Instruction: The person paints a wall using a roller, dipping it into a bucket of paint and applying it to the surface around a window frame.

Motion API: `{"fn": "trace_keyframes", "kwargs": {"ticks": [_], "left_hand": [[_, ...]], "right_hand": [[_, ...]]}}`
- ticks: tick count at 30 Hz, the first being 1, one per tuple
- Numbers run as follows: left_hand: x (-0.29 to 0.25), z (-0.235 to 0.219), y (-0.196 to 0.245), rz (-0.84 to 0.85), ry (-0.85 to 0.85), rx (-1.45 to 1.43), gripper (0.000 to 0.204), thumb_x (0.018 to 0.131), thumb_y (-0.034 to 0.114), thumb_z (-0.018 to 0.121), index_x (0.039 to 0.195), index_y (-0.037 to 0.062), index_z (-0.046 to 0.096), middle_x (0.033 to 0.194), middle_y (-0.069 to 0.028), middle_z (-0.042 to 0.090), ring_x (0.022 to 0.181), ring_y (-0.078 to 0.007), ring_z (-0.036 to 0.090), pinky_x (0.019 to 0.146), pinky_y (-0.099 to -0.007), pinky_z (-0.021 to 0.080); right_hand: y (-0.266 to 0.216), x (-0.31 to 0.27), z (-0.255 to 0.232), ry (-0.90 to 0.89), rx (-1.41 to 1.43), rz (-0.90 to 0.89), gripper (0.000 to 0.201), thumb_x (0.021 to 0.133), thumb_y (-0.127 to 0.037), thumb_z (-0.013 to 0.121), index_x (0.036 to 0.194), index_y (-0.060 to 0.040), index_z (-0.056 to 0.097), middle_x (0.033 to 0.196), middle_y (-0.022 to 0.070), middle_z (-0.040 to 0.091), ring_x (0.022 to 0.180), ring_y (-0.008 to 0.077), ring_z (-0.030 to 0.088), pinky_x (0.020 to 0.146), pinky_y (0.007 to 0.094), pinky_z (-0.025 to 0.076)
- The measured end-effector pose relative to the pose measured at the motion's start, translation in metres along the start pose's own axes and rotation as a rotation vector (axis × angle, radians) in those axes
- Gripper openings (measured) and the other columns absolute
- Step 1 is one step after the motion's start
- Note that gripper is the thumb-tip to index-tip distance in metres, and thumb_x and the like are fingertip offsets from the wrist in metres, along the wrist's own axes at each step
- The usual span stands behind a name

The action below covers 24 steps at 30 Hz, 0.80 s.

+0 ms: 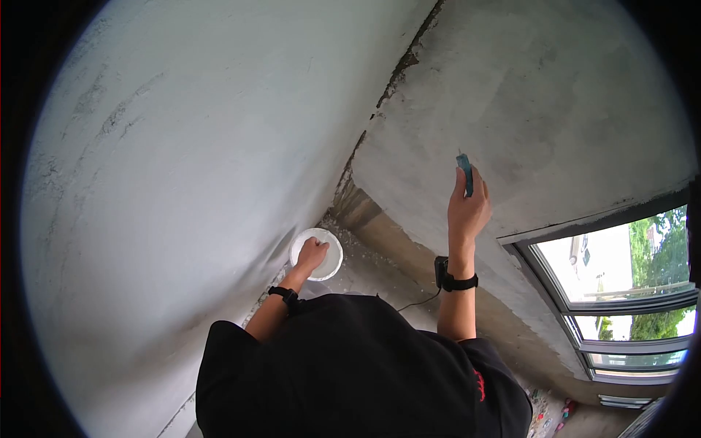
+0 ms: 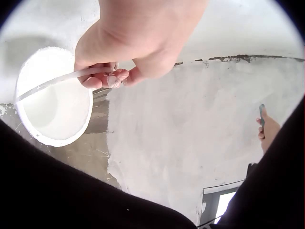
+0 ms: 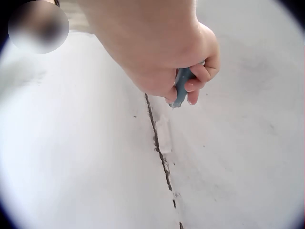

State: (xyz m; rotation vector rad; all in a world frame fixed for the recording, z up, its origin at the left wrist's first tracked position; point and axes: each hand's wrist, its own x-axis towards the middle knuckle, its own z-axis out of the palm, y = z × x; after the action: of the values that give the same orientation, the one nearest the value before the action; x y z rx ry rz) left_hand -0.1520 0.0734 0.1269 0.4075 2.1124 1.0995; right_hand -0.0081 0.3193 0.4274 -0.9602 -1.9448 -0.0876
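My left hand (image 1: 312,255) is low near the wall corner and curls its fingers round the thin white handle (image 2: 57,81) of a white bucket (image 1: 333,247). In the left wrist view the left hand (image 2: 138,43) hangs the bucket (image 2: 52,114), whose inside is coated white. My right hand (image 1: 467,208) is raised against the grey plastered wall and grips a blue-handled tool (image 1: 465,171), its tip pointing up. In the right wrist view the right hand (image 3: 162,47) wraps the blue tool (image 3: 181,90) close to the wall; the working end is hidden.
Two plastered walls meet at a dark cracked seam (image 1: 394,73), also seen as a crack (image 3: 159,138). A window (image 1: 628,292) with a grey frame opens at the right. Bare brownish wall (image 1: 380,226) and rubble lie behind the bucket.
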Motion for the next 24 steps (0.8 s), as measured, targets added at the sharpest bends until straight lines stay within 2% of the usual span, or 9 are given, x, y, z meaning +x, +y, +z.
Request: {"fn": "trace_keyframes", "kwargs": {"ticks": [4,8,10,13,17,18,21,23,24], "left_hand": [[0.001,0.003,0.003,-0.028,-0.017,-0.077,0.037,0.078,0.030,0.064,0.080,-0.0057,0.057,0.081,-0.0233,0.063,0.080,-0.0342,0.062,0.069,-0.0415,0.046],[0.005,0.010,0.004,0.006,-0.049,-0.095,0.036,0.077,0.030,0.064,0.080,-0.0057,0.057,0.078,-0.0221,0.062,0.077,-0.0324,0.062,0.068,-0.0408,0.046],[0.004,0.017,0.012,-0.017,-0.052,-0.115,0.036,0.077,0.029,0.064,0.080,-0.0056,0.057,0.078,-0.0222,0.062,0.077,-0.0326,0.062,0.068,-0.0409,0.046],[0.006,0.022,0.024,-0.024,-0.050,-0.132,0.035,0.077,0.029,0.064,0.081,-0.0059,0.058,0.079,-0.0226,0.062,0.078,-0.0329,0.062,0.069,-0.0411,0.046],[0.015,0.033,0.014,0.018,-0.032,-0.080,0.035,0.077,0.029,0.063,0.082,-0.0061,0.058,0.079,-0.0232,0.062,0.079,-0.0337,0.062,0.069,-0.0417,0.046],[0.014,0.034,0.012,0.012,-0.032,-0.090,0.035,0.077,0.029,0.063,0.082,-0.0061,0.058,0.079,-0.0232,0.062,0.079,-0.0337,0.062,0.069,-0.0417,0.046],[0.011,0.030,0.017,-0.002,-0.078,-0.148,0.036,0.078,0.029,0.063,0.082,-0.0054,0.058,0.079,-0.0233,0.063,0.079,-0.0347,0.062,0.069,-0.0422,0.046],[0.006,0.026,0.024,0.148,-0.083,-0.039,0.035,0.079,0.030,0.063,0.083,-0.0039,0.058,0.081,-0.0231,0.063,0.079,-0.0351,0.062,0.070,-0.0425,0.046],[0.003,0.025,0.027,0.138,-0.128,-0.033,0.035,0.080,0.032,0.062,0.084,-0.0025,0.058,0.083,-0.0228,0.063,0.081,-0.0360,0.062,0.071,-0.0428,0.046]], "right_hand": [[-0.016,0.045,0.002,0.025,0.060,-0.075,0.025,0.086,-0.029,0.066,0.099,-0.0073,0.070,0.082,0.0112,0.069,0.071,0.0295,0.066,0.059,0.0355,0.051],[-0.030,0.071,-0.013,-0.063,0.032,-0.078,0.025,0.084,-0.029,0.069,0.098,-0.0086,0.071,0.083,0.0101,0.069,0.071,0.0292,0.066,0.060,0.0351,0.051],[-0.023,0.066,-0.019,-0.114,0.025,-0.055,0.025,0.084,-0.030,0.069,0.098,-0.0091,0.071,0.084,0.0095,0.069,0.070,0.0289,0.066,0.060,0.0346,0.051],[-0.003,0.051,-0.030,-0.008,-0.032,-0.126,0.026,0.083,-0.030,0.070,0.098,-0.0089,0.071,0.084,0.0084,0.070,0.068,0.0283,0.066,0.059,0.0342,0.050],[0.015,0.023,-0.044,0.001,-0.081,-0.035,0.025,0.086,-0.031,0.068,0.098,-0.0090,0.071,0.082,0.0074,0.069,0.066,0.0257,0.066,0.055,0.0319,0.049],[0.016,0.018,-0.044,0.002,-0.100,0.006,0.025,0.086,-0.031,0.067,0.098,-0.0089,0.071,0.081,0.0072,0.068,0.065,0.0248,0.066,0.054,0.0311,0.049],[0.010,0.020,-0.031,0.040,-0.076,-0.040,0.026,0.087,-0.032,0.067,0.097,-0.0086,0.070,0.080,0.0067,0.068,0.064,0.0238,0.065,0.052,0.0306,0.048],[-0.002,0.030,-0.021,0.048,-0.059,-0.063,0.026,0.087,-0.032,0.066,0.097,-0.0083,0.070,0.080,0.0068,0.068,0.064,0.0243,0.065,0.053,0.0311,0.048],[-0.009,0.036,-0.014,0.055,-0.046,-0.091,0.026,0.087,-0.032,0.066,0.096,-0.0079,0.070,0.080,0.0068,0.068,0.064,0.0248,0.065,0.053,0.0316,0.048]]}}
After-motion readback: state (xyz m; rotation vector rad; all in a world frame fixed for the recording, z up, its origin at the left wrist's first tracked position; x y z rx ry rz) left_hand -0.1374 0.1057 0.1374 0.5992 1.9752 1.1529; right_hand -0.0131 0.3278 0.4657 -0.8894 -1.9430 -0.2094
